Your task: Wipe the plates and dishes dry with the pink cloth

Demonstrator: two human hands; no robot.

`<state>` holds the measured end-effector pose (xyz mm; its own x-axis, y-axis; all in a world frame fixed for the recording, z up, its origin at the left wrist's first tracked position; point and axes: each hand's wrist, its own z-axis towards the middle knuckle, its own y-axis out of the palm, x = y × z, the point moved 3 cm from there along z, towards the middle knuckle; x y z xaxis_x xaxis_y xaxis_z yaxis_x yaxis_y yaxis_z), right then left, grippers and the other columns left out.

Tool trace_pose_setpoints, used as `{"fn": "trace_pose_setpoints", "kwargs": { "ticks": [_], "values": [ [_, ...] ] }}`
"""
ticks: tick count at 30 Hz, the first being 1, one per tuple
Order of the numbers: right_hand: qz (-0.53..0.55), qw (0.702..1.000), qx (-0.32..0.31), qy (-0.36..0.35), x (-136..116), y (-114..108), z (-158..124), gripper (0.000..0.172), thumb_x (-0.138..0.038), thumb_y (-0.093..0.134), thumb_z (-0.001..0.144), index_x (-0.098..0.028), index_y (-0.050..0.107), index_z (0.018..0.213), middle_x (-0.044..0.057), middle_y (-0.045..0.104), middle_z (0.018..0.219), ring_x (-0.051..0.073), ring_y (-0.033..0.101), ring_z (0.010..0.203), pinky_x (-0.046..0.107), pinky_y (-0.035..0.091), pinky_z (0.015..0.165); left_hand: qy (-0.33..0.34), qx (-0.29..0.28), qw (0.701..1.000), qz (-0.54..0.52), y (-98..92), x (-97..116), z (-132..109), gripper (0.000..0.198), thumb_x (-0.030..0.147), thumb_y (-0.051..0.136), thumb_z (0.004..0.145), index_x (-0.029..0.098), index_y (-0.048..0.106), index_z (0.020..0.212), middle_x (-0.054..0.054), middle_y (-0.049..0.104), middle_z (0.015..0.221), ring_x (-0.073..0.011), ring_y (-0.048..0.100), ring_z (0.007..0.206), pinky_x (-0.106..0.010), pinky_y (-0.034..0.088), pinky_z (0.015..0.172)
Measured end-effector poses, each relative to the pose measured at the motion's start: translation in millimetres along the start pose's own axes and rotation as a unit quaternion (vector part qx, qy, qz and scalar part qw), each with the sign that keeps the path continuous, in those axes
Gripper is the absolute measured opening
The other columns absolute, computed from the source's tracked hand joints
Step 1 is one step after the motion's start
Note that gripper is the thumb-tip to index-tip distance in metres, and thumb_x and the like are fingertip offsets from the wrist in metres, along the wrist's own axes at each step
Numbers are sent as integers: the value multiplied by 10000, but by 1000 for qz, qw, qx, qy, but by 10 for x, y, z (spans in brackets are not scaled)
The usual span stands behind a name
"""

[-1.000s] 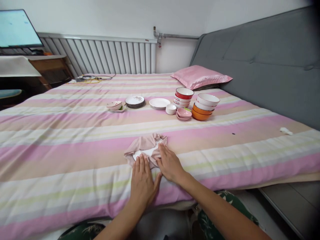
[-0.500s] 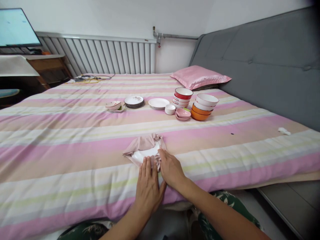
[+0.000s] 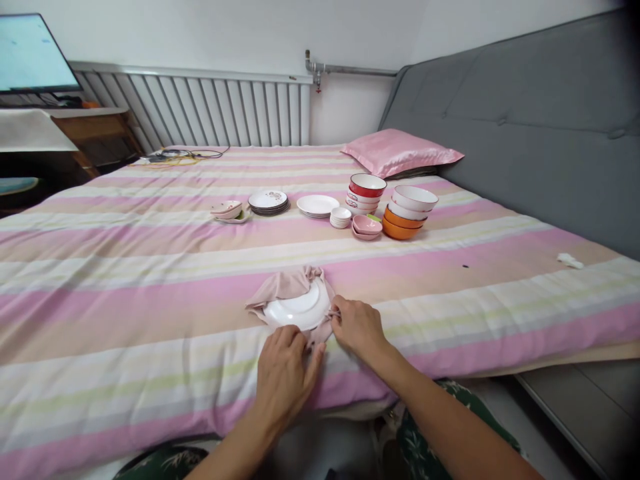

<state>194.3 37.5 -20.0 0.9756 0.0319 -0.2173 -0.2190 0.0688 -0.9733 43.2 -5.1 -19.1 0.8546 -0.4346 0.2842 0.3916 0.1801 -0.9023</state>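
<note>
A white plate lies bottom up on the bed, its foot ring showing. Dusty-pink cloth is bunched around its rim, leaving much of the plate's underside bare. At the near rim, my left hand curls its fingers down on the cloth; the fingertips are partly hidden and the thumb points right. My right hand pinches a gathered fold of the cloth at the plate's right side.
Farther back on the striped bedspread stand pink dishes, patterned plates, white plates, small white dishes, pink bowls, red-and-white bowls and orange bowls. A pink pillow lies behind them.
My left hand has drawn back from lying flat over the plate and curled its fingers. My right hand has moved right with the cloth, uncovering more of the plate.
</note>
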Motion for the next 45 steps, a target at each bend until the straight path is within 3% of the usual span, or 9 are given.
{"fn": "trace_pose_setpoints", "kwargs": {
  "ticks": [5,11,14,18,24,32,37,41,45],
  "values": [
    [11,999,21,39,158,-110,80,154,-211,529,678,-220,608,810,43,666,707,199,612,667,257,285,546,-45,-45,998,7,-61,-107,61,418,434,342,917,189,536,638,-52,561,648,-223,551,706,-371,392,691],
    [112,992,7,57,333,-146,165,33,-210,510,633,-195,533,652,29,599,643,166,514,632,247,237,543,-41,-130,990,-31,-37,-251,104,388,403,597,767,149,527,1053,-74,586,932,-212,567,759,-313,385,660],
    [164,986,-26,22,348,-132,184,41,-208,508,622,-187,485,595,8,538,601,139,458,600,243,239,551,-21,-197,980,-23,-29,-306,119,109,257,492,821,183,568,844,-49,593,810,-212,566,749,-295,343,627],
    [213,970,-99,-55,312,-115,169,161,-222,527,615,-181,408,514,-32,421,533,103,376,549,235,221,524,-22,-230,972,-31,-141,-413,168,162,190,483,786,189,489,624,-26,576,691,-182,539,679,-276,304,595],
    [294,901,-267,-174,279,-95,101,116,-176,495,608,-167,440,506,-59,364,516,71,326,512,199,237,474,-22,-331,936,-118,-388,-651,213,280,347,581,738,185,432,565,39,430,551,-119,407,545,-243,271,524],
    [423,764,-413,-260,47,33,-67,45,-129,579,569,-136,558,608,-67,446,554,57,366,537,169,283,491,-57,-420,880,-215,-541,-1009,120,305,325,626,696,176,405,549,55,332,555,-97,317,552,-233,240,506],
    [392,765,-447,-249,-19,62,-137,144,-167,666,591,-135,621,724,-55,515,579,73,451,540,166,346,498,-51,-449,866,-212,-536,-1021,106,305,341,638,693,170,438,537,56,322,529,-92,294,532,-239,207,487],
    [442,773,-393,-230,31,-31,-66,272,-341,703,693,-135,655,865,-26,571,599,99,507,556,198,391,535,-62,-458,854,-241,-532,-964,108,291,437,665,680,164,584,626,45,431,536,-102,378,531,-230,253,491],
    [472,860,-120,-154,143,-120,129,194,-346,647,761,-152,651,773,2,598,661,116,531,617,224,404,580,-104,-299,922,-222,-583,-1044,201,335,507,626,704,174,621,671,23,515,559,-126,469,548,-229,328,500]
  ]
}}
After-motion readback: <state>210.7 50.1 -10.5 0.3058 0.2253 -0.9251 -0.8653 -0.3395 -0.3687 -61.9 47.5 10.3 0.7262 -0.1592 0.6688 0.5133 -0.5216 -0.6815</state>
